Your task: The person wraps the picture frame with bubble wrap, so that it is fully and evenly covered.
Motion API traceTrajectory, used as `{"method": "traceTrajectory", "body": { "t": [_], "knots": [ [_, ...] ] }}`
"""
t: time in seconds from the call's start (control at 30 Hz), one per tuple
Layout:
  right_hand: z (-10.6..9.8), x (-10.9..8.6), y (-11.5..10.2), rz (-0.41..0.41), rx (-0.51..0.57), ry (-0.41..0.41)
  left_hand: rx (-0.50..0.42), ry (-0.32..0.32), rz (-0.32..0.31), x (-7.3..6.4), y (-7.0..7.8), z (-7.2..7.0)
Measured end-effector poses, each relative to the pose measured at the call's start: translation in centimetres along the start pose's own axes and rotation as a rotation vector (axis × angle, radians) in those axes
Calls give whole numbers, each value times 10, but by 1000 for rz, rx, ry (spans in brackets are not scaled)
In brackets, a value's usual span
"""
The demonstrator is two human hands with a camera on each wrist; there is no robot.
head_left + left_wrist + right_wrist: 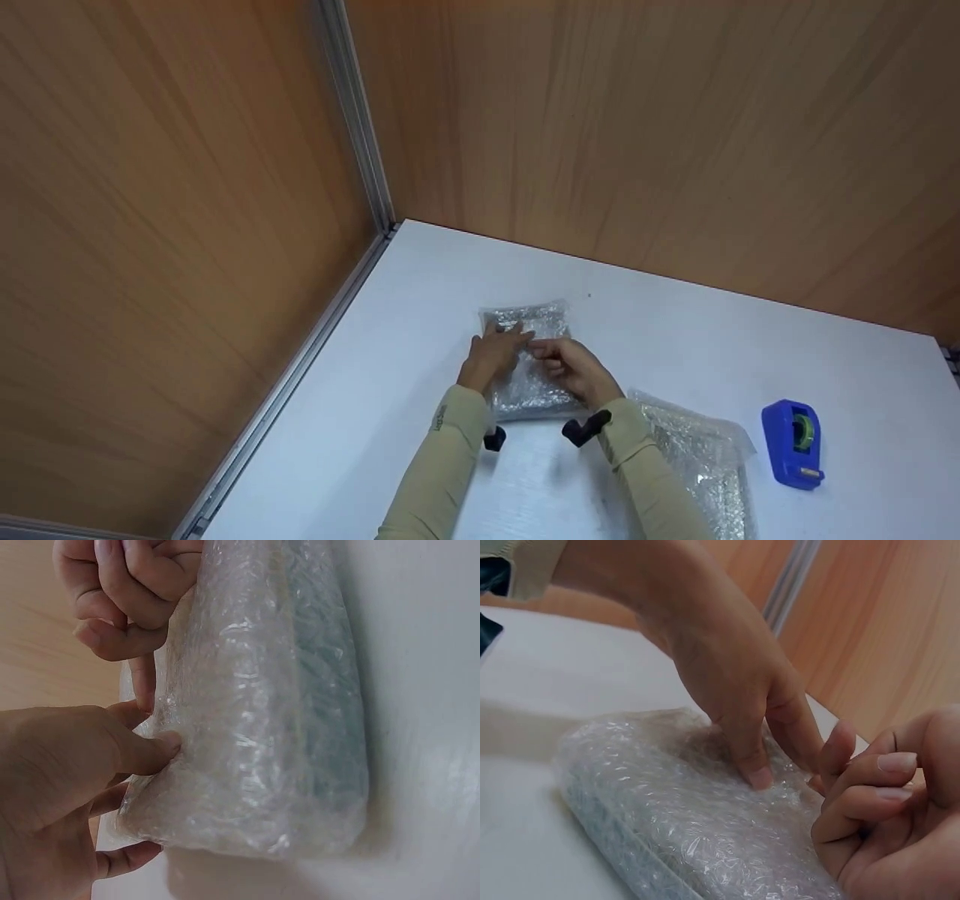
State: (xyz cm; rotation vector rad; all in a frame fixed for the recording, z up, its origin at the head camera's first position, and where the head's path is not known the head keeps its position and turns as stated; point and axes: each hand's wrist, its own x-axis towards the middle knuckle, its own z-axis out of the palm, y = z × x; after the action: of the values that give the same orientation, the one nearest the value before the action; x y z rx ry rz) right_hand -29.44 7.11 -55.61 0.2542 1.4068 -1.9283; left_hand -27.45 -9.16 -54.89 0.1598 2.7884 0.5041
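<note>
A flat package in clear bubble wrap (536,394) lies on the white table in the head view. My left hand (491,358) rests on its left part with fingers spread. In the left wrist view the left thumb (154,754) presses the wrap near an edge. My right hand (574,367) is over the package, close to the left fingers. Most right fingers (142,577) are curled, while one straighter finger (142,682) reaches down to the wrap beside the left thumb. Whether the right fingertips pinch a bit of film or tape is too small to tell.
A second piece of bubble wrap (697,450) lies at the right, partly behind the right sleeve. Farther right stands a blue tape dispenser (784,450) with a green-cored roll. Wooden panels (637,135) border the white table (375,375) at the back and left.
</note>
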Motion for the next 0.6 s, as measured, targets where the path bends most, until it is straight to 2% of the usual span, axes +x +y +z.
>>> {"method": "traceTrajectory", "body": {
  "t": [0.17, 0.3, 0.47, 0.6],
  "knots": [
    [3, 0, -2, -40, -83, -8, -38, 6, 0, -2, -3, -1],
    [6, 2, -1, -57, -153, 15, -74, 13, 0, -1, -7, 0],
    [7, 3, 2, -50, -111, 40, -114, 44, -9, -1, -8, 3],
    [5, 4, 3, -53, -81, 50, -101, 59, 16, -2, -9, 3]
  ]
}}
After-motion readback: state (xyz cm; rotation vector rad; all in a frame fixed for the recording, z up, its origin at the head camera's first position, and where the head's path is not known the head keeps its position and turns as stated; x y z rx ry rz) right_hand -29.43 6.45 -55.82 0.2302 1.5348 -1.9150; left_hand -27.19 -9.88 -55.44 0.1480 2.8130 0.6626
